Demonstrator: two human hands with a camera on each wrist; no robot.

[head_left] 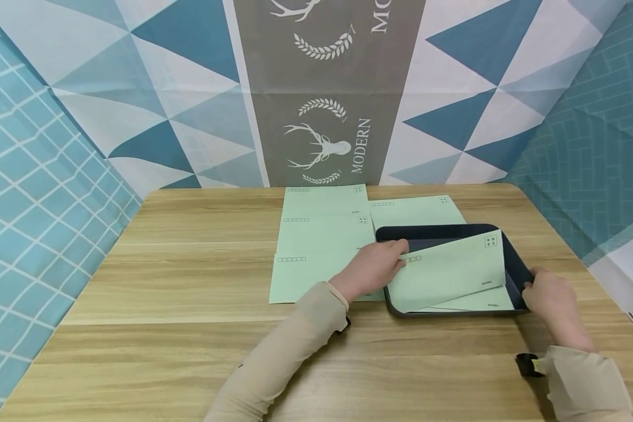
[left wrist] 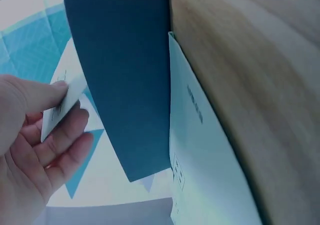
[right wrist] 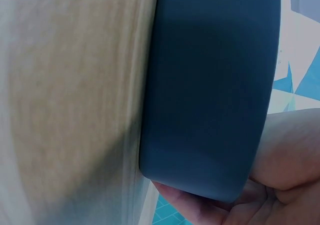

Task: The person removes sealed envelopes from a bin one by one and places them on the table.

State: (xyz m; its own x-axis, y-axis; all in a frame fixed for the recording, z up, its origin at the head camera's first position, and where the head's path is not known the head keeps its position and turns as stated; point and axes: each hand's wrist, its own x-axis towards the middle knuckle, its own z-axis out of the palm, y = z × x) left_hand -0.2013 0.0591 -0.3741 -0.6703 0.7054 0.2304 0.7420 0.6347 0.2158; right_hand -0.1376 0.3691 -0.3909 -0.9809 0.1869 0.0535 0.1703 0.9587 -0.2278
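In the head view a dark tray (head_left: 516, 266) stands on the wooden table, holding pale green envelopes. My left hand (head_left: 375, 264) pinches the left end of the upper envelope (head_left: 453, 271), which lies tilted over another envelope (head_left: 485, 300) in the tray. The left wrist view shows the left thumb and fingers (left wrist: 50, 127) on either side of the envelope's end (left wrist: 62, 105), above the tray wall (left wrist: 120, 80). At the tray's right end, my right hand (head_left: 554, 299) grips the rim; in the right wrist view that hand (right wrist: 280, 180) wraps round the tray's corner (right wrist: 210, 170).
Several green envelopes (head_left: 322, 234) lie overlapping in a column left of the tray. Another envelope (head_left: 419, 212) lies behind the tray, partly covered by it. A patterned cloth (head_left: 190, 88) hangs beyond the table's back edge (head_left: 216, 189).
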